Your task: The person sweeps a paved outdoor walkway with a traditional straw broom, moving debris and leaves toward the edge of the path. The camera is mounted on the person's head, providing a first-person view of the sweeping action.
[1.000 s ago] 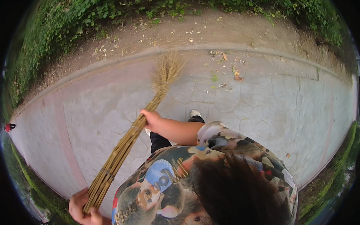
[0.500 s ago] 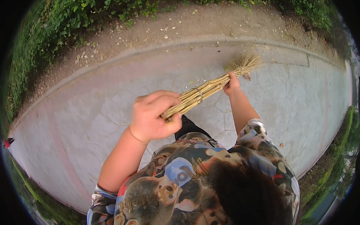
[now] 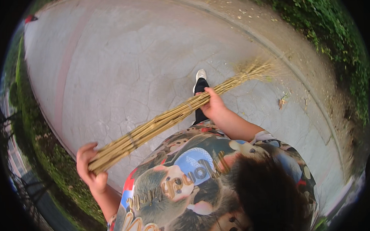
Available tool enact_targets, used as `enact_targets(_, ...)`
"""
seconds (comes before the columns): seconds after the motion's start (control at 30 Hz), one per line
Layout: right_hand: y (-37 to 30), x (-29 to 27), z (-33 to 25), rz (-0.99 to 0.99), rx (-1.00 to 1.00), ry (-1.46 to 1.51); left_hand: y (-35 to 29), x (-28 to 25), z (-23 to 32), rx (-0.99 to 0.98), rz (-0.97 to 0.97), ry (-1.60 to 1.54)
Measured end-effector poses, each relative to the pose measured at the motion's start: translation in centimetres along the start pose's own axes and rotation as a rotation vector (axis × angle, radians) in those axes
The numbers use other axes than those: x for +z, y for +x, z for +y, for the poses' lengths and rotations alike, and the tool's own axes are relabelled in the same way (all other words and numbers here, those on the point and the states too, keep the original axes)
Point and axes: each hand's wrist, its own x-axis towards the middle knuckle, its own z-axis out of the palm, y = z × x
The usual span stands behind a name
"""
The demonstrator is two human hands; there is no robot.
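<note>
A straw-coloured broom of long, thin bundled stalks [image 3: 161, 123] slants across in front of my body, with a thin tie around it near the butt end. My left hand [image 3: 89, 167] is closed around the cut butt end at the lower left, thumb on the near side. Further up, my right hand [image 3: 215, 106] grips the stalks just below where they fan out. The loose brush tips [image 3: 254, 71] spread out to the upper right, blurred, above the pavement.
Grey paving [image 3: 122, 64] with a stone pattern lies around me. A kerb [image 3: 277, 52] borders a dirt strip and green bushes [image 3: 333, 41] on the right. Another hedge [image 3: 52, 161] runs along the left. A dry leaf [image 3: 282, 102] lies on the ground. One white shoe [image 3: 200, 74] shows ahead.
My view has turned left, so the bushes now stand on the right. My left hand has moved lower left with the butt end; my right hand is nearer my body. A shoe has come into view.
</note>
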Motion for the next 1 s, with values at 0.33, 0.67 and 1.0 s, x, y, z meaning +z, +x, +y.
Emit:
enact_targets(0.33,-1.2,3.5,27.5,-0.210,0.457,-0.632,-24.6,-10.8,7.5,-0.293,0.265,0.391)
enact_targets(0.67,0.3,-23.1,7.3,0.339,0.150,-0.350,-17.4,4.6,0.6,-0.100,-0.176,-0.160)
enact_targets(1.0,-8.4,-23.0,-4.1,0.237,-0.348,-0.047,-17.2,9.1,1.5,0.110,-0.142,-0.288)
